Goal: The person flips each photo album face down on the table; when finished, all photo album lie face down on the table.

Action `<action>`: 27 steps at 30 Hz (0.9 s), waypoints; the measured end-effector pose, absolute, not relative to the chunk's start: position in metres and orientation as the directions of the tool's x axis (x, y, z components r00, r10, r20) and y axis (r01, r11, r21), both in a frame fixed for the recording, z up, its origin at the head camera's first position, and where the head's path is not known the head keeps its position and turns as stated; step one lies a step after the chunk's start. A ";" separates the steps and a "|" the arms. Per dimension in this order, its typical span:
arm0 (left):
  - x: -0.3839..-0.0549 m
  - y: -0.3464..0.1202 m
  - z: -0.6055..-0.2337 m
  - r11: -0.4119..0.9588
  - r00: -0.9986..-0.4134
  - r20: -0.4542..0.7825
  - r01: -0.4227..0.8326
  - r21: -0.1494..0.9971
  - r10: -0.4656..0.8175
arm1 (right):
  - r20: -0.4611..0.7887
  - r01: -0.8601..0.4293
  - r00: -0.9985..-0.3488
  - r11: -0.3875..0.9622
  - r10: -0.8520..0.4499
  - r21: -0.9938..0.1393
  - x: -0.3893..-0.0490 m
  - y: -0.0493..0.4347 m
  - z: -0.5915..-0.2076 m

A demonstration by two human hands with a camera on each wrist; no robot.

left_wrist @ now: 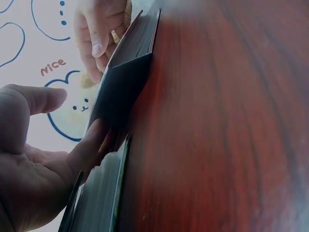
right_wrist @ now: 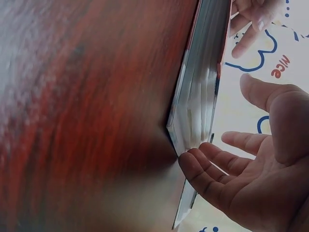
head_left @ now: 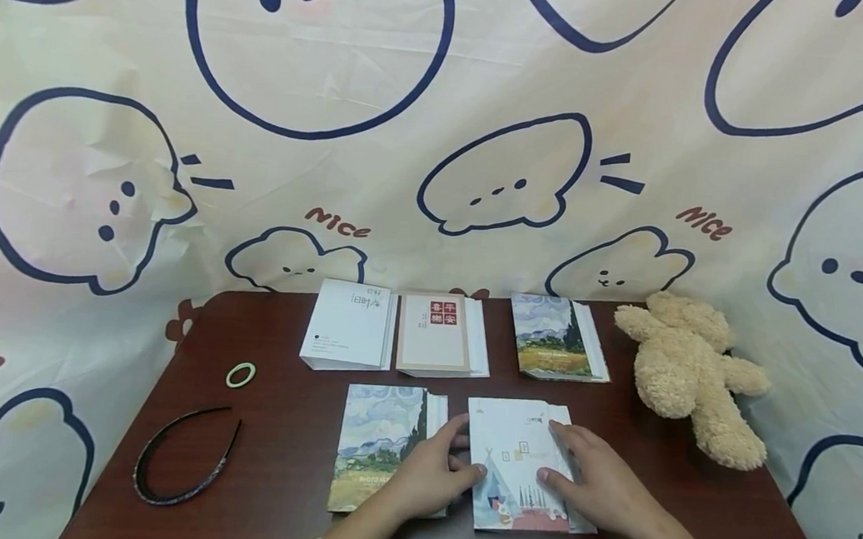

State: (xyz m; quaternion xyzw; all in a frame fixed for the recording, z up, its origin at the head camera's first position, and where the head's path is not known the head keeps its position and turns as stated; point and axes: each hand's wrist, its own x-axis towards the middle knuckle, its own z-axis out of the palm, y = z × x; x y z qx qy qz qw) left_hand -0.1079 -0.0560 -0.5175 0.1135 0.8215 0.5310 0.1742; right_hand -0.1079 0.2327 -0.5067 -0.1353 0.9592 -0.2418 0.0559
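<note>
A photo album with a white cover and a tent drawing (head_left: 507, 475) lies on the table between the two hands. At its left side is my left hand (head_left: 436, 464), fingertips against the dark spine (left_wrist: 123, 89) and thumb held off in the left wrist view. My right hand (head_left: 597, 481) is at the opposite side, its fingers (right_wrist: 207, 181) extended to the page edges and its thumb apart from the cover. Under the left hand and wrist lies another album with a landscape painting cover (head_left: 378, 441), partly hidden by them.
Behind stand a white album (head_left: 345, 326), a beige album with red characters (head_left: 435, 332) and another landscape album (head_left: 553, 336). A teddy bear (head_left: 695, 371) lies at the right. On the left are a green ring (head_left: 241, 365) and a dark headband (head_left: 182, 500) on the brown table (head_left: 275, 459).
</note>
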 end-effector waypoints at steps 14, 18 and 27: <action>-0.108 -0.049 -0.518 0.314 -0.897 -0.219 -0.096 0.945 0.384 | -0.036 -0.248 -0.954 0.852 -0.297 -0.462 -0.108 0.230 -0.510; -0.110 -0.051 -0.518 0.292 -0.897 -0.221 -0.110 0.950 0.384 | -0.058 -0.244 -0.951 0.854 -0.303 -0.459 -0.110 0.227 -0.511; -0.111 -0.054 -0.517 0.308 -0.911 -0.185 -0.068 0.949 0.369 | -0.064 -0.243 -0.949 0.843 -0.310 -0.480 -0.114 0.226 -0.511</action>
